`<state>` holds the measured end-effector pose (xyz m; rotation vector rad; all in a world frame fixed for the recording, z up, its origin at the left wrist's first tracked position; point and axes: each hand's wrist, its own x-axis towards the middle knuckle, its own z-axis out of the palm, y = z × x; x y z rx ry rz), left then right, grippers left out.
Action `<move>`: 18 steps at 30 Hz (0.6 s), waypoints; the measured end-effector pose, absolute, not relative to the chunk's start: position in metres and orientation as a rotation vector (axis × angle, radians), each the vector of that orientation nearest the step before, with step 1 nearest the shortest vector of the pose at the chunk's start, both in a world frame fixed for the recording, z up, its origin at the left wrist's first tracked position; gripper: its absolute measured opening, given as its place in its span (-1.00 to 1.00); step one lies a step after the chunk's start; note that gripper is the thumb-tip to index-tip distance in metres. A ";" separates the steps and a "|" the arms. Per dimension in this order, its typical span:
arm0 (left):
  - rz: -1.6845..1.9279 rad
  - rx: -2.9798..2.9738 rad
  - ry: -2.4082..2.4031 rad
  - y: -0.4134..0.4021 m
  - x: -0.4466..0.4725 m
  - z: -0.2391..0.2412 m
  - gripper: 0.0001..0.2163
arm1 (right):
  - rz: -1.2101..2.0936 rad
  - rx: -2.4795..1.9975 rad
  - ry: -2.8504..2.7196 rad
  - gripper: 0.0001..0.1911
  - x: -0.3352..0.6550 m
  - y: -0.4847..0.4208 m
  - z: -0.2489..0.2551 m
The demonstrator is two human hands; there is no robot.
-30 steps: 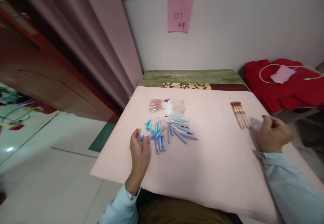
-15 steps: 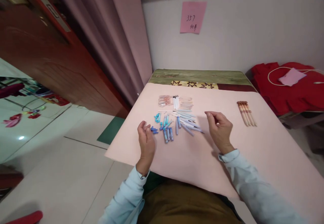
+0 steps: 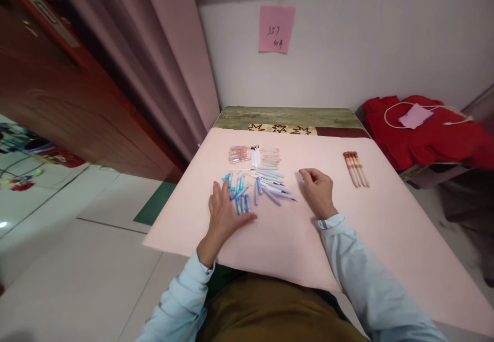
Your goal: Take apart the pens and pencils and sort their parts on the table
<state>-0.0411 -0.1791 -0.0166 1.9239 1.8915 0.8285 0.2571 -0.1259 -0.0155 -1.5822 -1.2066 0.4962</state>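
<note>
My left hand (image 3: 224, 210) is spread over the left side of a pile of pen parts, its thumb stretched to the right. Around its fingers lie short blue barrel pieces (image 3: 243, 204) and small turquoise pieces (image 3: 227, 178), partly covered by the hand. My right hand (image 3: 319, 190) is closed, fingertips curled in, right of the pile; nothing shows in it. Between the hands lie pale blue and lilac pen tubes (image 3: 273, 198) mixed with thin dark-tipped refills (image 3: 283, 193). Behind them are clear reddish pieces (image 3: 239, 154), white dark-tipped sticks (image 3: 255, 156) and clear tubes (image 3: 270, 156).
Several cream pens with brown tops (image 3: 355, 169) lie in a row at the right on the pink-covered table (image 3: 278, 254). Beyond the table's right edge is a red cloth (image 3: 443, 136) with a white cable (image 3: 389, 113). A purple curtain (image 3: 165, 74) hangs at the left.
My left hand has opened wide and moved over the blue pieces, hiding some of them. My right hand stays closed by the pile. The whole view has shifted slightly.
</note>
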 end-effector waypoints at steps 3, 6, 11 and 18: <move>0.694 2.018 1.880 -0.176 -0.039 -0.017 0.29 | 0.504 -1.593 -1.275 -0.66 0.252 -0.128 -0.011; 0.648 2.040 1.861 -0.168 -0.038 -0.017 0.26 | 0.515 -1.603 -1.328 -0.67 0.246 -0.132 -0.007; 0.678 2.073 1.821 -0.158 -0.036 -0.014 0.22 | 0.548 -1.594 -1.399 -0.69 0.239 -0.138 -0.002; 0.955 2.044 1.787 -0.164 -0.038 -0.013 -0.03 | 0.562 -1.549 -1.491 -0.71 0.237 -0.142 -0.001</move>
